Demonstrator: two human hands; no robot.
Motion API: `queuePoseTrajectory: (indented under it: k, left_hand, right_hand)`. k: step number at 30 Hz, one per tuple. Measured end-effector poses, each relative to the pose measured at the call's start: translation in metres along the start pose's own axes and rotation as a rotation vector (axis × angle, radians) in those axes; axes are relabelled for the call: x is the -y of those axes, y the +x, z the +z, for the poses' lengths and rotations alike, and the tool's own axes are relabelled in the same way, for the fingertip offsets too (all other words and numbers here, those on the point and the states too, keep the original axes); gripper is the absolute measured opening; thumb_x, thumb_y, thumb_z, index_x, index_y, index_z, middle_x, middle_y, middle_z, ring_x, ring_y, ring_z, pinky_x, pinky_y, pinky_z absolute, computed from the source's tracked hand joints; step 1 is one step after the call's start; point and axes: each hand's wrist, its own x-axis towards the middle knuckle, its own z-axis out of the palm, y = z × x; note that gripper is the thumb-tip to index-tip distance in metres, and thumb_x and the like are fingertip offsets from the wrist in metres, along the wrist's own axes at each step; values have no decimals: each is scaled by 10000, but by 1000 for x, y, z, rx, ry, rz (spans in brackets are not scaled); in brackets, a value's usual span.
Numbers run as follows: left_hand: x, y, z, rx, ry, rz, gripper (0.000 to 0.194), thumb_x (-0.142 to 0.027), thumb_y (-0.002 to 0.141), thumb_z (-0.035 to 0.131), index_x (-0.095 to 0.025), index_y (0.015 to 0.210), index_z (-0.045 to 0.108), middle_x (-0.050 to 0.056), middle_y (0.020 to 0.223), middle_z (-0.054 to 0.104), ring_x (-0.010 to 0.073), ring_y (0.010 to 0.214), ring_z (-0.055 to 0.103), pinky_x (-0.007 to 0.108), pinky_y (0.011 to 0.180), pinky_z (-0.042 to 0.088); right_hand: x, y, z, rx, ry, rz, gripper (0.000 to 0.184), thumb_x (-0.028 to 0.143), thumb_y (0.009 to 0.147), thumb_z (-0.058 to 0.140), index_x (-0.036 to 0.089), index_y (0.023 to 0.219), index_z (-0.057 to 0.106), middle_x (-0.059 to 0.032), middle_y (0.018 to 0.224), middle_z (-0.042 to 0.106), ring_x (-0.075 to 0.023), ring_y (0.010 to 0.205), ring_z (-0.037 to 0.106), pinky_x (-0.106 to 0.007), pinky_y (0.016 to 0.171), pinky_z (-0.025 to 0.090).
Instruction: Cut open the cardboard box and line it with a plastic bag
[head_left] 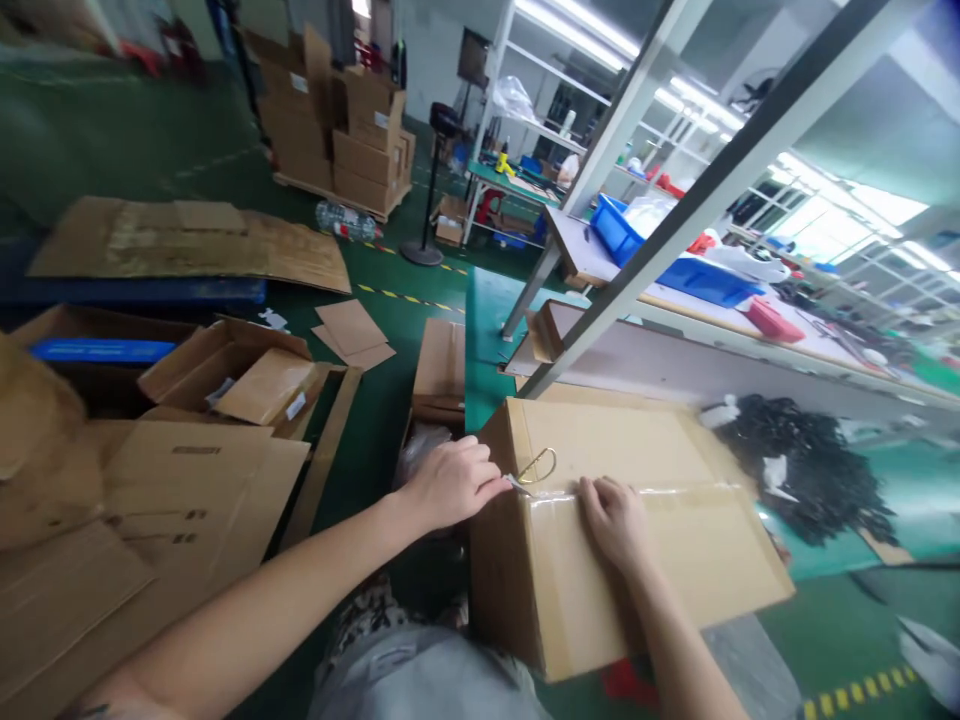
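A person's bare arms reach forward over a large sealed cardboard carton (705, 545), which sits tilted across the view just in front of the body, beside a green-topped workbench (487, 330). The left hand (459, 482) is at the carton's near left edge, thumb and fingertips pinched on a small gold-looped tool (554, 462), its loop standing out over the cardboard; the tool's other end is too small to make out. The right hand (616, 520) rests on the carton's upper face with fingers loosely bent, grasping nothing, fingertips at the clear packing tape (679, 490) that runs along the seam. To the right of the carton lies a heap of black pieces (802, 465); above it, a raised shelf (667, 310) bears blue plastic bins (701, 282) and a red pouch (775, 320). On the left are flattened cardboard sheets (210, 500) and an open carton (176, 370). Farther back, stacked cartons (364, 160) stand on a pallet (386, 205), near a black pedestal stand (427, 190) on the green floor (202, 130)
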Motion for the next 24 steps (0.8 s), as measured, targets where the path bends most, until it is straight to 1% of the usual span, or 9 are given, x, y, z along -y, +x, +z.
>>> queuePoseTrajectory:
  k: [2, 5, 10, 15, 20, 24]
  left_hand:
    - [3, 8, -1, 33, 40, 72, 391, -423, 959, 521, -194, 677, 664, 30, 677, 547, 190, 721, 484, 326, 575, 275]
    - [7, 13, -3, 57, 79, 148, 397, -402, 969, 507, -189, 668, 654, 34, 674, 555, 191, 713, 484, 331, 569, 272]
    - [11, 18, -6, 82, 109, 225, 365, -365, 962, 528, -185, 666, 643, 33, 678, 575, 186, 717, 506, 327, 574, 282]
    - [8, 17, -7, 71, 127, 226, 363, -366, 955, 539, -183, 659, 641, 33, 672, 588, 180, 699, 515, 322, 557, 268]
    - [1, 21, -12, 41, 162, 173, 384, -374, 968, 504, -182, 670, 653, 41, 670, 591, 188, 696, 527, 326, 553, 268]
    - [-7, 32, -8, 82, 189, 195, 354, -372, 942, 550, -178, 676, 680, 50, 677, 621, 197, 693, 548, 329, 551, 269]
  right_hand:
    - [1, 0, 2, -21, -15, -4, 481, 444, 975, 357, 227, 548, 402, -24, 584, 523, -177, 609, 494, -328, 676, 330]
    - [3, 0, 3, -40, -31, -7, 474, 421, 979, 365, 225, 549, 400, -15, 578, 510, -173, 606, 495, -321, 680, 329]
    - [4, 0, 3, -62, -55, -9, 463, 392, 980, 378, 220, 550, 397, -6, 573, 499, -165, 599, 493, -315, 686, 325]
    - [5, 0, 2, -73, -62, -18, 456, 372, 977, 388, 217, 549, 416, -8, 567, 514, -163, 592, 502, -315, 699, 333]
    - [3, 0, 4, -76, -58, -33, 455, 367, 978, 391, 210, 552, 424, -8, 572, 515, -158, 594, 503, -313, 695, 329]
    - [2, 0, 4, -76, -57, -32, 454, 369, 983, 385, 209, 560, 423, -8, 571, 513, -163, 606, 517, -309, 692, 327]
